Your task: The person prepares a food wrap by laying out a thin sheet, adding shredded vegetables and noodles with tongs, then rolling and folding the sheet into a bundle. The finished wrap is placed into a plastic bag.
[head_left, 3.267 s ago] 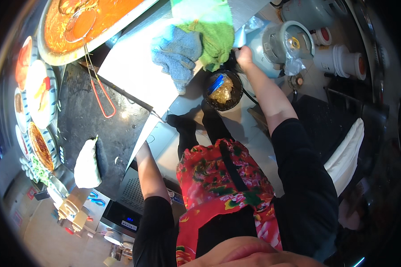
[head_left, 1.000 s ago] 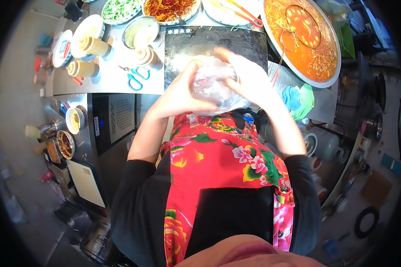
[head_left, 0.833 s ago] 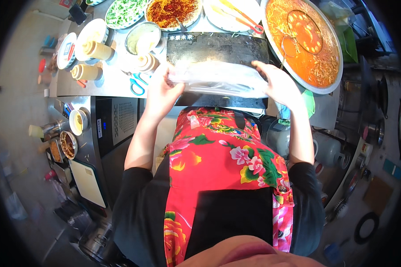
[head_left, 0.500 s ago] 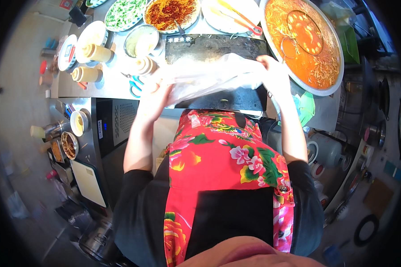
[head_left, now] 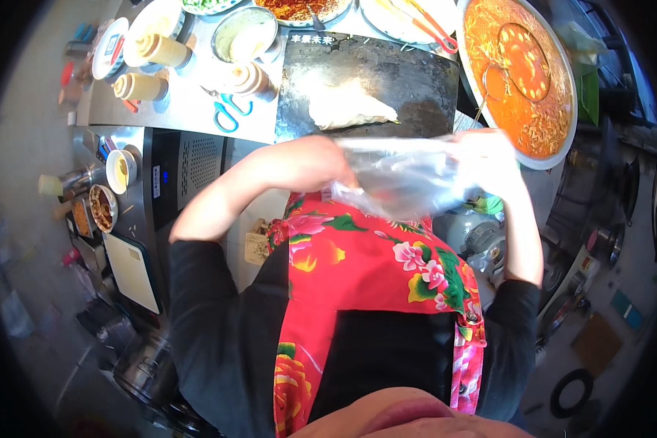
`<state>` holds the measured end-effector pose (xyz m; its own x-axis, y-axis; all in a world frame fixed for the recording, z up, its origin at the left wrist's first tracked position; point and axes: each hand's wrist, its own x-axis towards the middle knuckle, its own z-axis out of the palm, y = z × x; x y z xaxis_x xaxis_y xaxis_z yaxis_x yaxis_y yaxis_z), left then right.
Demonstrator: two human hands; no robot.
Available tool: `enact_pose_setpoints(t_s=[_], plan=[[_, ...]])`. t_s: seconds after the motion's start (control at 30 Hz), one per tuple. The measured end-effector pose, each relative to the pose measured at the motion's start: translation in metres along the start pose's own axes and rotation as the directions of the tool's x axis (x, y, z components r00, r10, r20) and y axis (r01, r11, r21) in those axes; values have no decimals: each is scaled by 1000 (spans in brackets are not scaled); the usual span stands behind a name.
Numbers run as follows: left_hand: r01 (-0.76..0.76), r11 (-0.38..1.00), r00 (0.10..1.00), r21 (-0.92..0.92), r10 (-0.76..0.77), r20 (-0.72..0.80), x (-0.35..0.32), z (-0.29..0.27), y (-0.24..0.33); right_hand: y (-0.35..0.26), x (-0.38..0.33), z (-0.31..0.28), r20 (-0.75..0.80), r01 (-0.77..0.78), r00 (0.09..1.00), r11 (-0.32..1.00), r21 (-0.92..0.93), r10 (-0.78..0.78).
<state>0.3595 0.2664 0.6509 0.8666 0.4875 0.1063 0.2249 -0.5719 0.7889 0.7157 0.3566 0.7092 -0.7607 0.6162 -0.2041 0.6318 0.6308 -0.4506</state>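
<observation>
A clear plastic bag is stretched between my two hands, close to my apron and just off the near edge of the black board. My left hand is closed on the bag's left end. At its other end my right hand grips the plastic, washed out by glare and slightly blurred. On the board, beyond the bag, lies a whitish rolled wrap with a bit of green at its right end.
A big basin of red soup with a ladle stands right of the board. To the left are blue-handled scissors, squeeze bottles and a metal bowl. Plates of food line the back; tongs rest on one.
Both hands have drawn the bag toward my body and off the board, uncovering the wrap. My left hand has moved right and nearer me; my view has shifted slightly.
</observation>
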Motion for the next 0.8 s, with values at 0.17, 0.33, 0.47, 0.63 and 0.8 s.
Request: enact_pose_setpoints(t_s=[0.17, 0.33, 0.47, 0.63, 0.8], plan=[[130, 642, 768, 755, -547, 334, 42, 34, -16, -20, 66, 72, -158, 163, 957, 900, -404, -244], [349, 474, 680, 809, -722, 130, 18, -2, -17, -33, 135, 136, -379, 237, 888, 965, -110, -261], [708, 673, 704, 214, -697, -136, -3, -31, -22, -32, 143, 141, -220, 76, 972, 997, -22, -79], [736, 529, 661, 424, -422, -621, 30, 33, -72, -32, 162, 103, 49, -27, 999, 997, 72, 23], [505, 724, 832, 470, -261, -490, 31, 20, -99, 16, 189, 89, 530, -213, 842, 843, 494, -98]])
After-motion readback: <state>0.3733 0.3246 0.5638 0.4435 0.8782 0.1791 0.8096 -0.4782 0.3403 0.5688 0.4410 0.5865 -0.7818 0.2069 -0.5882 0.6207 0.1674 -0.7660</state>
